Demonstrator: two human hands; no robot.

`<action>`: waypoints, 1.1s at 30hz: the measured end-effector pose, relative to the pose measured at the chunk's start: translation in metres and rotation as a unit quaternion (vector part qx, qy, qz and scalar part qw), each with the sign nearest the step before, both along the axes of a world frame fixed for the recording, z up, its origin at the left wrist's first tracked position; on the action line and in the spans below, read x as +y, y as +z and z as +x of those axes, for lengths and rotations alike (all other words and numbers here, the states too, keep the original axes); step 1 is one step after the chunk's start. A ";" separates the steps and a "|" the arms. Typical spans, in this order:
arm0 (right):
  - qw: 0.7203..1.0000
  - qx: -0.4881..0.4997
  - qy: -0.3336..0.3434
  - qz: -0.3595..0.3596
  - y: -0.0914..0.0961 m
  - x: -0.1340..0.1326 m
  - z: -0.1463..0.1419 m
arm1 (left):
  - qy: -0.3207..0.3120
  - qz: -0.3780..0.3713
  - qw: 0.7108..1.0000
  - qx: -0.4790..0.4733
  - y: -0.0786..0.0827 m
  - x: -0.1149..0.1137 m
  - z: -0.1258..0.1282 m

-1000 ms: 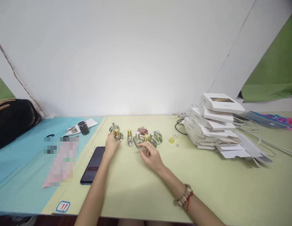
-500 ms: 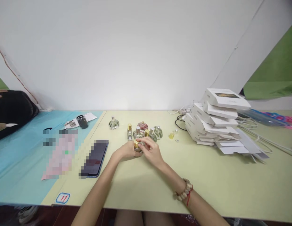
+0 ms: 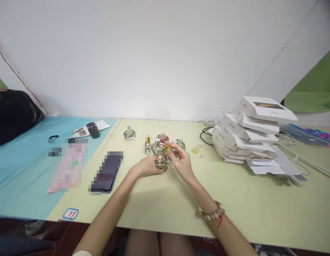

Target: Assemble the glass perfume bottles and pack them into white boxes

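My left hand point(image 3: 147, 166) is closed around a clear glass perfume bottle point(image 3: 161, 164) whose small gold neck shows at the top. Between the thumb and fingers of my right hand point(image 3: 182, 161) is a shiny gold cap point(image 3: 165, 149), tilted, just above and right of that bottle. Close behind stand several more bottles: a small one with a gold top point(image 3: 147, 145), a silver-topped one point(image 3: 156, 147), a pinkish-red one point(image 3: 162, 138) and a greenish glass one point(image 3: 180, 143). My right fingers partly hide some of them.
Farther back left stands another glass bottle point(image 3: 129, 133). A tiny yellow bottle point(image 3: 195, 150) lies to the right, near a pile of white boxes point(image 3: 257, 135) and cables. On the left are a phone point(image 3: 107, 174), a pink sheet point(image 3: 69, 165) and a dark jar point(image 3: 93, 130).
My right hand has moved right, away from the bottle, with the gold cap in its fingers. The bottle in my left hand now shows a narrower gold top. The view has shifted slightly.
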State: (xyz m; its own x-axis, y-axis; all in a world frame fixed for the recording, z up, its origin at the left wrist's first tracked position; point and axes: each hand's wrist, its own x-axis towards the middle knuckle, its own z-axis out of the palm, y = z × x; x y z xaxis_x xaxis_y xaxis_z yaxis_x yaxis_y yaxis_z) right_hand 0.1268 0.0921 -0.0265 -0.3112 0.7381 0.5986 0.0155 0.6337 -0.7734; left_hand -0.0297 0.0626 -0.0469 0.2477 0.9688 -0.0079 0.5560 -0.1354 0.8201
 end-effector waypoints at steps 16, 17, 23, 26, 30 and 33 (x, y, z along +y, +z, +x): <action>0.975 0.095 -0.009 -0.203 -0.005 0.019 0.008 | -0.086 -0.046 0.992 -0.077 0.013 -0.003 -0.028; 0.974 0.095 -0.003 -0.204 -0.006 0.019 0.007 | -0.077 -0.052 0.992 -0.088 0.015 -0.004 -0.030; 0.993 -0.001 0.009 -0.118 -0.006 0.020 0.012 | -0.055 -0.091 0.983 -0.150 0.022 -0.010 -0.031; 0.992 -0.106 0.008 -0.061 -0.003 0.025 0.025 | -0.049 -0.094 0.980 -0.170 0.020 -0.009 -0.030; 0.966 -0.232 0.070 -0.094 0.000 0.033 0.051 | -0.037 -0.087 0.980 -0.173 0.015 -0.005 -0.031; 0.949 -0.273 0.068 -0.141 0.003 0.039 0.067 | -0.009 -0.083 0.985 -0.153 0.011 -0.004 -0.033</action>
